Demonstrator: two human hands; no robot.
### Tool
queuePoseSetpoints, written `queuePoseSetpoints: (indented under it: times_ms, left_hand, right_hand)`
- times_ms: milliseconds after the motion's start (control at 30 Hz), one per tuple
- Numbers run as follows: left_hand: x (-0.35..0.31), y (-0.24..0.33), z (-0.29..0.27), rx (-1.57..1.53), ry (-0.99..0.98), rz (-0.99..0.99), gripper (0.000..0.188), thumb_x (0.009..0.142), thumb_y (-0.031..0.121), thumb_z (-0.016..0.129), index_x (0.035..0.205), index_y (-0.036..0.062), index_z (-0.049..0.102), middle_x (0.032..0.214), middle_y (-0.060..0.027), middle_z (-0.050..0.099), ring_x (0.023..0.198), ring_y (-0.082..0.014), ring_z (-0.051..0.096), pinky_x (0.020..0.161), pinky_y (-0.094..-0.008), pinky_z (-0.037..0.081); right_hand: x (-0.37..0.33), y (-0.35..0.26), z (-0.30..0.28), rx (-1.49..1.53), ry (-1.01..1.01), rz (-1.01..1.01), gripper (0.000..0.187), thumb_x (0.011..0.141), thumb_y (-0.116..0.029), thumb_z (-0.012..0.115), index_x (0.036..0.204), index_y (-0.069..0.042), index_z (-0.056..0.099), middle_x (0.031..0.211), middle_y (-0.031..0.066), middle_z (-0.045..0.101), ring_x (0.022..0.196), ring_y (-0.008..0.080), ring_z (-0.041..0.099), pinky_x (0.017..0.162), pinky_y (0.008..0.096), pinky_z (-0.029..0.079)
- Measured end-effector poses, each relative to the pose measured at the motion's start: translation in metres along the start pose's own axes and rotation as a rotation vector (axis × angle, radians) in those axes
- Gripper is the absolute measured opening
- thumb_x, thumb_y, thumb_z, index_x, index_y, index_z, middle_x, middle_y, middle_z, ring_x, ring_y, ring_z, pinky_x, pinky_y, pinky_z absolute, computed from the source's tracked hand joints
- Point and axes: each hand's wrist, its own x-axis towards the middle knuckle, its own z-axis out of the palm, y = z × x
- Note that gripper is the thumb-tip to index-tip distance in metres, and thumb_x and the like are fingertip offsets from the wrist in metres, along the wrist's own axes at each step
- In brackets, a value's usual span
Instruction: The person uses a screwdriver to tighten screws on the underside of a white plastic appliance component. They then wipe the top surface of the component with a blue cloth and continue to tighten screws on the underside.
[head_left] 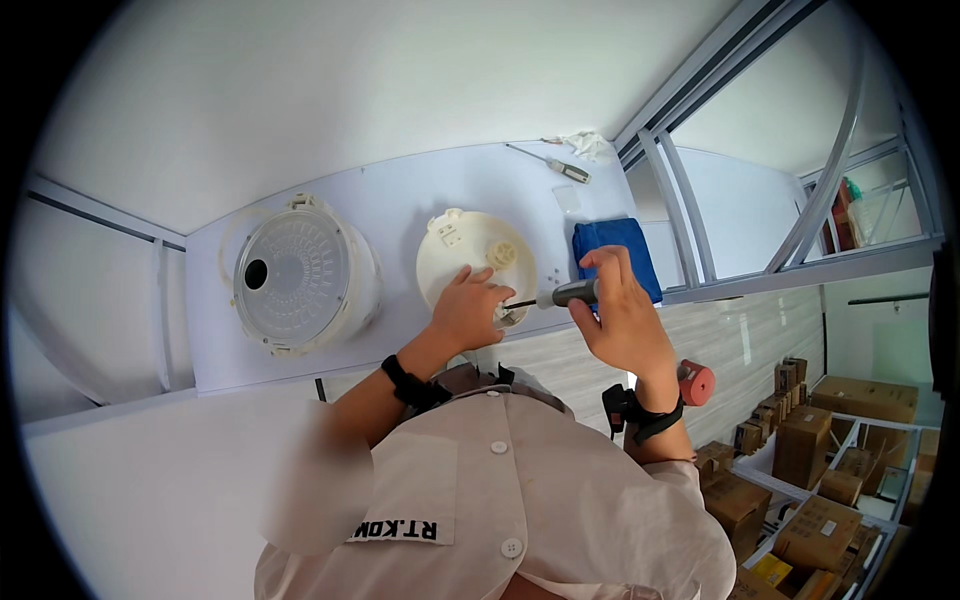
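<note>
By the pale table's front edge, the left hand, fingers slightly spread, touches a round cream cover; the right hand's fingers pinch a screwdriver. Cardboard boxes stand beyond the front-right corner.

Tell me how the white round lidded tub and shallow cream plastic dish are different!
The white round lidded tub looks bigger than the shallow cream plastic dish. The tub is covered; the dish is open. The left hand touches the dish, not the tub. Both are round.
</note>
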Motion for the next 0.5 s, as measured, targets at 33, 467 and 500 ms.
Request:
queuePoseSetpoints:
  times_ms: [33, 467, 500]
  left_hand:
    - [0.0, 0.001, -0.001, -0.008, -0.006, -0.003, 0.055, 0.07, 0.027, 0.082, 0.125, 0.0188, 0.075, 0.123, -0.0045, 0.077, 0.144, -0.0292, 0.053, 0.126, -0.0512, 0.034]
    - [0.005, 0.004, -0.007, 0.014, -0.073, -0.01, 0.056, 0.071, 0.026, 0.082, 0.126, 0.0184, 0.076, 0.12, -0.0055, 0.078, 0.144, -0.0286, 0.053, 0.126, -0.0505, 0.034]
    - [0.004, 0.004, -0.006, 0.013, -0.062, -0.006, 0.056, 0.071, 0.026, 0.082, 0.126, 0.0187, 0.076, 0.12, -0.0055, 0.078, 0.144, -0.0284, 0.053, 0.126, -0.0503, 0.034]
  right_hand:
    - [0.0, 0.003, 0.001, 0.042, 0.033, -0.054, 0.039, 0.095, -0.033, 0.077, 0.116, -0.006, 0.06, 0.092, 0.0143, 0.069, 0.077, 0.0356, 0.069, 0.061, 0.0424, 0.052]
    - [-0.003, 0.001, 0.005, 0.019, 0.052, -0.054, 0.033, 0.093, -0.022, 0.079, 0.112, -0.005, 0.058, 0.084, 0.0122, 0.066, 0.076, 0.0343, 0.069, 0.061, 0.0422, 0.053]
    - [-0.004, -0.001, 0.006, 0.014, -0.005, 0.02, 0.031, 0.093, -0.02, 0.078, 0.112, -0.005, 0.058, 0.088, 0.0134, 0.065, 0.08, 0.035, 0.068, 0.063, 0.0427, 0.053]
